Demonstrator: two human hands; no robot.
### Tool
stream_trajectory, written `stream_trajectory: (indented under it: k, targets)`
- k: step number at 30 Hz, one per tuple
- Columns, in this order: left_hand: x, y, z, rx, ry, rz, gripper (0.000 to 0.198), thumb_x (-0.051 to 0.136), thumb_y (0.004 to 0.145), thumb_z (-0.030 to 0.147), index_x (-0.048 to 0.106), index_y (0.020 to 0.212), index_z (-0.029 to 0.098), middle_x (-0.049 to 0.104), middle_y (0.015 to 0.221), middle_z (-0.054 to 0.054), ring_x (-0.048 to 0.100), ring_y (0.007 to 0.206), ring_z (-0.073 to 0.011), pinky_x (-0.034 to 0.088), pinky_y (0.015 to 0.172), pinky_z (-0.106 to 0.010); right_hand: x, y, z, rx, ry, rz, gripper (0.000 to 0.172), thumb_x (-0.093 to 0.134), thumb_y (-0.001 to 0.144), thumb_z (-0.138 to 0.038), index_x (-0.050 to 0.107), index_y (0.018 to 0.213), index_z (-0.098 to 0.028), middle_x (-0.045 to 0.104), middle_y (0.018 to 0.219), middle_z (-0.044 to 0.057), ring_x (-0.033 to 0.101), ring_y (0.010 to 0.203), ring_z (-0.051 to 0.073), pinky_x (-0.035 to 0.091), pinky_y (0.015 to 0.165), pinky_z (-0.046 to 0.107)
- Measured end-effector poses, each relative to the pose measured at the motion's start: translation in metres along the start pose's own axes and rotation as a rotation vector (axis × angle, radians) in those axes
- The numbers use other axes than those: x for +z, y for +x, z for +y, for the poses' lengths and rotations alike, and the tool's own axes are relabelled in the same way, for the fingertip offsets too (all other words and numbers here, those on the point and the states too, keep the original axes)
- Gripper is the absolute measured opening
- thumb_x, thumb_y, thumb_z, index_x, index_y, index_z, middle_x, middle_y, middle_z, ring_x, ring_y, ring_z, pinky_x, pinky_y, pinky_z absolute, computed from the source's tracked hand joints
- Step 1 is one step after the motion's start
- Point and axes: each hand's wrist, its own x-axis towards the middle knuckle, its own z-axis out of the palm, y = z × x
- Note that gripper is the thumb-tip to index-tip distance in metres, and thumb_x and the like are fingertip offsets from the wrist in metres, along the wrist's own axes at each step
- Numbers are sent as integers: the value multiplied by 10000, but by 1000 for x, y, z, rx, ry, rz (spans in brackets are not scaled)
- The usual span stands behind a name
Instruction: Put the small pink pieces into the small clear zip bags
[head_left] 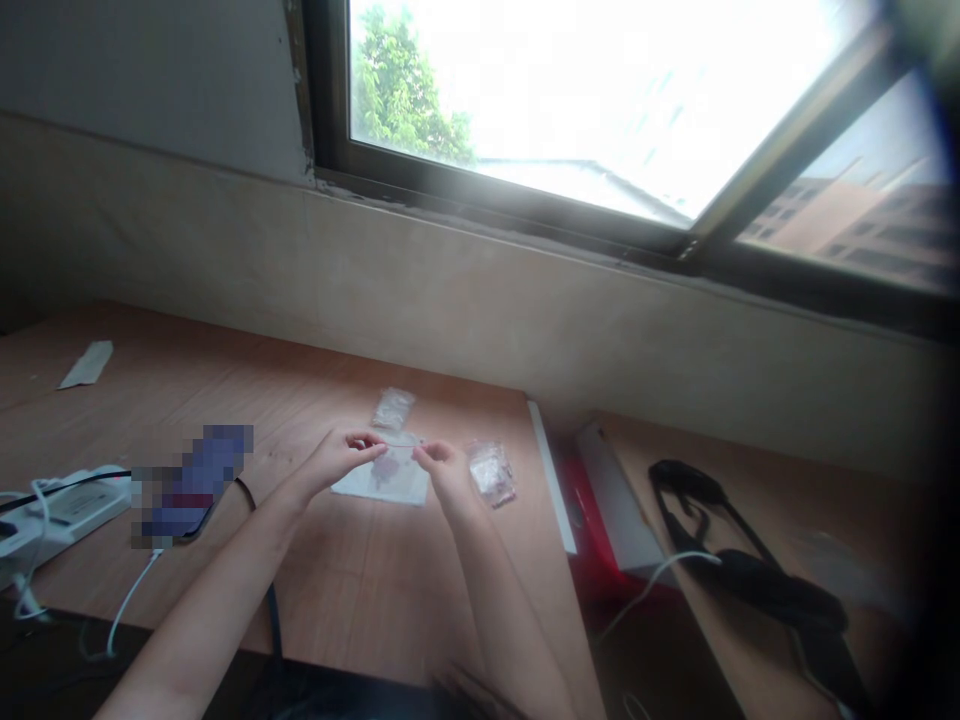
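A small clear bag [394,458] is held up between both hands, just above a white sheet [411,492] that lies on the wooden table [360,590]. The left hand [341,458] pinches one top corner between thumb and forefinger, and the right hand [444,470] pinches the other corner the same way; the remaining fingers are curled in. Something pinkish is seen through the plastic, though it is too blurred to tell whether it sits inside the bag or on the sheet beneath.

The step in hand is judged to be the opening of the bag's mouth, with the top edge stretched between the two pinches. For the next move a gentle, even pull apart at the seam is called for, with the bag kept over the sheet so that anything spilled is caught there.

A second bag [393,408] lies beyond the sheet and a third bag [492,472] just beside the right hand; neither is touched. A phone [196,478] on a white cable and a power strip [64,505] lie well to the left.
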Motion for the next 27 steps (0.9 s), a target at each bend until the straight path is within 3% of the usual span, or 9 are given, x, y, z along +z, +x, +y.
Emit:
stream_trajectory:
  k: [7,16,22,27]
  targets:
    - [-3,0,5,18,-20,-3,233,570,646,348,643,715,138,644,721,-44,560,718,-186,408,657,-257,2,-6,-8,5,31,-122,334,589,607,-441,632,738,-137,637,752,64,559,715,172,397,660,270]
    - [-1,-5,-4,20,-23,-86,242,510,704,387,596,742,164,582,673,3,526,639,-137,394,556,-207,19,-8,-10,34,52,-48,202,614,583,-346,585,584,-146,584,577,8,534,592,146,381,581,248]
    - [3,-1,-3,115,10,-91,266,496,723,380,607,686,142,595,668,-20,543,665,-148,403,620,-226,21,-12,-23,52,68,-157,237,593,604,-389,586,640,-154,589,588,6,531,579,137,375,564,243]
    - [9,3,-4,165,43,-134,290,476,739,384,608,667,136,607,654,-27,546,650,-147,406,605,-223,20,-11,-26,67,69,-157,252,614,576,-397,582,616,-150,592,580,8,539,582,143,379,576,247]
